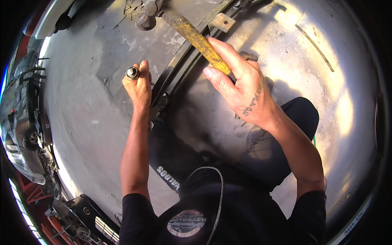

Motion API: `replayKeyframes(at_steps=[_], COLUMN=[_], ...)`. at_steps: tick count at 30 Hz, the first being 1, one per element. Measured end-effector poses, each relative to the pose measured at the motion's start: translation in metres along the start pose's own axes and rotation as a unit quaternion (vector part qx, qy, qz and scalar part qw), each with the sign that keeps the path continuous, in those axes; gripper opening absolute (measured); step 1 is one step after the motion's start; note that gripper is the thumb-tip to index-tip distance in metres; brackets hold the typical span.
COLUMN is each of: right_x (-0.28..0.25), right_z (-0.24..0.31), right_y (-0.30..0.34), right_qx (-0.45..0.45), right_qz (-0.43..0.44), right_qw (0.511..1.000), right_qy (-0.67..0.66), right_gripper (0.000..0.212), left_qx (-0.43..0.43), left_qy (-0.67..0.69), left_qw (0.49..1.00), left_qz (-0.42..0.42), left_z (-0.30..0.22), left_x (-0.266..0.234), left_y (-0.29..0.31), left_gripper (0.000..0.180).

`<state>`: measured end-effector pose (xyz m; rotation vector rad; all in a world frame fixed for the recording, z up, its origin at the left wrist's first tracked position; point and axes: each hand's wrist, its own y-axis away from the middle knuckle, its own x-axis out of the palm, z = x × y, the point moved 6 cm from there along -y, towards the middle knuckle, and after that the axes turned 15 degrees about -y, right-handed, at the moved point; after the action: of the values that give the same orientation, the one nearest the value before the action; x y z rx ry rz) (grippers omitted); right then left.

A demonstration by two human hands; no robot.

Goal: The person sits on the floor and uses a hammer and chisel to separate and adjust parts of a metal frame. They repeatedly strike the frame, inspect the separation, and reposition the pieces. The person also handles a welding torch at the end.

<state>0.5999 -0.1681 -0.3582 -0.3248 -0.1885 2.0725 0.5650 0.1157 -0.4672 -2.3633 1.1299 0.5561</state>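
Observation:
My right hand is wrapped round the worn yellow handle of a hammer. The hammer is raised, and its dark, rusty head is at the upper left, cut by the top edge of the view. My left hand is closed round an upright metal tool. Only its round, dark end with a bright centre shows above the fist, so its exact kind is unclear. Just right of that fist runs a long black metal beam, with a bracket with a hole in it near its far end. The hammer's handle passes above the beam.
The concrete floor is stained and sunlit on the right. A thin strip lies there. At the far left stand a dark vehicle and loose car parts, with a black bumper-like panel below. A thin cable crosses my shirt.

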Motion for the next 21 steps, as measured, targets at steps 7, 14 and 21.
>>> replayKeyframes(at_steps=[7, 14, 21], right_x=[-0.002, -0.036, -0.054], right_z=[-0.073, -0.077, -0.054], right_y=[0.042, 0.035, 0.027], right_qx=[0.136, 0.009, 0.088], right_qz=[-0.004, -0.071, -0.027], right_qw=[0.981, 0.990, 0.981], right_qy=[-0.136, -0.119, -0.169], right_gripper=[0.047, 0.041, 0.041], left_qx=[0.074, 0.077, 0.102], left_qy=[0.101, 0.069, 0.064], left_qw=[0.992, 0.994, 0.993], left_qz=[-0.021, -0.019, 0.002], left_z=[-0.012, -0.038, -0.043], left_x=[0.001, 0.021, 0.026], left_y=[0.012, 0.015, 0.005], left_gripper=[0.041, 0.043, 0.042])
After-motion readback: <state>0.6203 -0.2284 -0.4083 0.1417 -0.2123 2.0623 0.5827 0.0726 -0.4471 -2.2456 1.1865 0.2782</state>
